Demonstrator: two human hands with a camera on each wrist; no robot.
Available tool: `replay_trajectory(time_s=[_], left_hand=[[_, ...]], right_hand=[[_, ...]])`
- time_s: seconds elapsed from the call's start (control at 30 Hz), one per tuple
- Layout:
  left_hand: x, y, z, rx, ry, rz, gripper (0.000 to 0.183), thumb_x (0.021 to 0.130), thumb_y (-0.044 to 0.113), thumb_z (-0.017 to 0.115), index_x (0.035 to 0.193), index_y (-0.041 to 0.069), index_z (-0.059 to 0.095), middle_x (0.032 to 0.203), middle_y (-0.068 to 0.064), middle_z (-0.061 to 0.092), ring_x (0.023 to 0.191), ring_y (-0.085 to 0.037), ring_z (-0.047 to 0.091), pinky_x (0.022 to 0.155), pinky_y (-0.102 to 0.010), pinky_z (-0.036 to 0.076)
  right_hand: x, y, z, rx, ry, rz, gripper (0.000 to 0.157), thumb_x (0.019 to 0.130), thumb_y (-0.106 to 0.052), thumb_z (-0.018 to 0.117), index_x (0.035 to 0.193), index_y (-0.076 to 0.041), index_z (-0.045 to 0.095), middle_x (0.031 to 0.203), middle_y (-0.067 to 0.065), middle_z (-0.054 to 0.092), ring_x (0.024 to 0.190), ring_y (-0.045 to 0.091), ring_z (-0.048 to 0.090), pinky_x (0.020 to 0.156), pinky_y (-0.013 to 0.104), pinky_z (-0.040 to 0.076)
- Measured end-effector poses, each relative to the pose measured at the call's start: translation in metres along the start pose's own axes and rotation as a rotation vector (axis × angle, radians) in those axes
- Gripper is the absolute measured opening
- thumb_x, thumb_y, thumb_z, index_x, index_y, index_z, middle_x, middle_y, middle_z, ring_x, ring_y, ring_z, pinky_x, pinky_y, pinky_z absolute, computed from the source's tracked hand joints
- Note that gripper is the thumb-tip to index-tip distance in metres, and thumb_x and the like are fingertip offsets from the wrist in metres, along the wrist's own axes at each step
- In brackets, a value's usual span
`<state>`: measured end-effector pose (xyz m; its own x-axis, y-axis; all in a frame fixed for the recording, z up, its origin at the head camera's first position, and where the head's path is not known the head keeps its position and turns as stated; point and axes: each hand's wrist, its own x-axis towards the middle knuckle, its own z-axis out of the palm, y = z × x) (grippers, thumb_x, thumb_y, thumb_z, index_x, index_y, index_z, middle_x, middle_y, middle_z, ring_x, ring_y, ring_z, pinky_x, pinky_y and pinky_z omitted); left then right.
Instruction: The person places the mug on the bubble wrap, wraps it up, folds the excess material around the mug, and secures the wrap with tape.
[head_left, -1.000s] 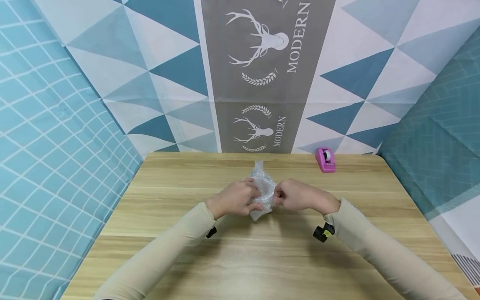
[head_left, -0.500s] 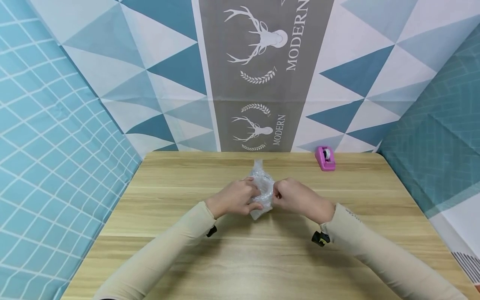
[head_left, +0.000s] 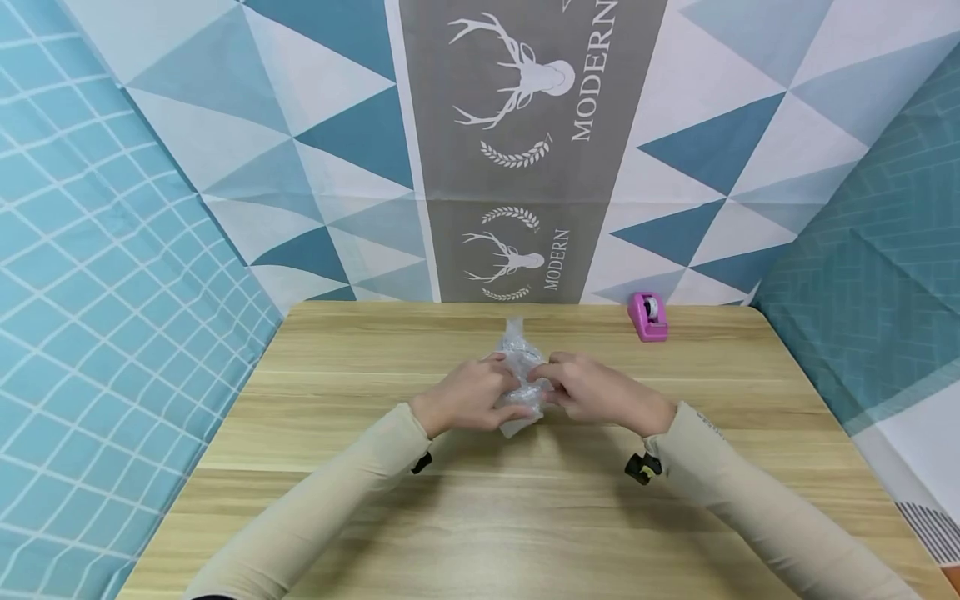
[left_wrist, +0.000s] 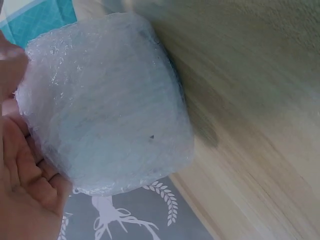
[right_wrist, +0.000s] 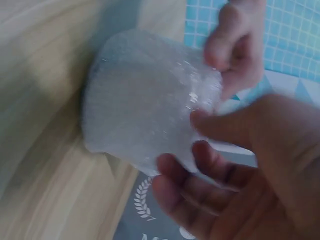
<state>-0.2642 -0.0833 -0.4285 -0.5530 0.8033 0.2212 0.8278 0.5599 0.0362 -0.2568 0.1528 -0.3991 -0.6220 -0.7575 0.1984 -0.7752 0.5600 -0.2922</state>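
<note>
- Found at the centre of the head view: a bundle (head_left: 523,364) in clear bubble wrap, seen against the wooden table (head_left: 480,525), with a narrow strip of wrap pointing toward the top of the frame.
- Recorded just left of centre: left hand (head_left: 474,395), grasping the bundle at its edge, with thumb and fingers bent about the wrap.
- Recorded just right of centre: right hand (head_left: 583,388), in a released state, with thumb tip at the edge of the bundle and fingers loosely bent, apart from the thumb in the right wrist view.
- Noted right of centre, near the far edge of the table: a pink tape dispenser (head_left: 651,330), well apart from both hands.
- Noted at lower left and lower right: beige sleeves (head_left: 322,500).
- Noted at upper centre: grey cloth (head_left: 457,167) printed with deer heads and "MODERN".
</note>
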Motion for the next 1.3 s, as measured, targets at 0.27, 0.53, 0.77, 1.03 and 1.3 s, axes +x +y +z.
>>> replay_trajectory(time_s=[0.27, 0.53, 0.77, 1.03, 1.3], left_hand=[[0.001, 0.001, 0.001, 0.003, 0.011, 0.013, 0.041, 0.100, 0.048, 0.063, 0.087, 0.011, 0.074, 0.061, 0.007, 0.058, 0.074, -0.015, 0.071, 0.121, -0.045, 0.041], [0.000, 0.000, 0.006, 0.046, 0.085, 0.070, 0.036, 0.100, 0.044, 0.064, 0.092, 0.011, 0.076, 0.079, 0.005, 0.074, 0.081, -0.013, 0.075, 0.116, -0.047, 0.046], [0.000, -0.002, 0.008, 0.051, 0.103, 0.082, 0.035, 0.100, 0.046, 0.064, 0.085, 0.014, 0.071, 0.075, 0.007, 0.070, 0.076, -0.010, 0.072, 0.117, -0.047, 0.046], [0.000, -0.001, 0.001, -0.014, -0.020, 0.043, 0.040, 0.100, 0.049, 0.062, 0.096, 0.011, 0.073, 0.084, 0.004, 0.072, 0.089, -0.015, 0.072, 0.123, -0.047, 0.038], [0.000, -0.001, 0.000, -0.015, -0.030, 0.045, 0.039, 0.100, 0.046, 0.063, 0.102, 0.009, 0.074, 0.095, 0.002, 0.076, 0.104, -0.019, 0.070, 0.123, -0.048, 0.038]], right_hand=[[0.006, 0.009, 0.008, 0.078, -0.029, 0.048, 0.029, 0.091, -0.027, 0.078, 0.114, -0.010, 0.077, 0.094, 0.001, 0.068, 0.078, 0.008, 0.056, 0.070, 0.023, 0.054], [0.004, 0.013, 0.014, 0.038, 0.010, -0.005, 0.029, 0.091, -0.027, 0.076, 0.116, -0.012, 0.077, 0.100, 0.002, 0.073, 0.085, 0.008, 0.065, 0.079, 0.027, 0.060], [0.002, 0.017, 0.017, 0.062, 0.006, -0.023, 0.026, 0.095, -0.025, 0.072, 0.117, -0.011, 0.077, 0.105, 0.004, 0.074, 0.093, 0.013, 0.069, 0.084, 0.030, 0.061], [0.005, 0.026, 0.014, 0.181, -0.079, -0.037, 0.033, 0.096, -0.024, 0.072, 0.124, -0.006, 0.073, 0.105, 0.003, 0.073, 0.088, 0.009, 0.065, 0.082, 0.028, 0.059], [0.007, 0.030, 0.013, 0.256, -0.110, -0.012, 0.042, 0.093, -0.026, 0.075, 0.127, -0.002, 0.071, 0.100, 0.003, 0.071, 0.074, 0.002, 0.053, 0.070, 0.022, 0.054]])
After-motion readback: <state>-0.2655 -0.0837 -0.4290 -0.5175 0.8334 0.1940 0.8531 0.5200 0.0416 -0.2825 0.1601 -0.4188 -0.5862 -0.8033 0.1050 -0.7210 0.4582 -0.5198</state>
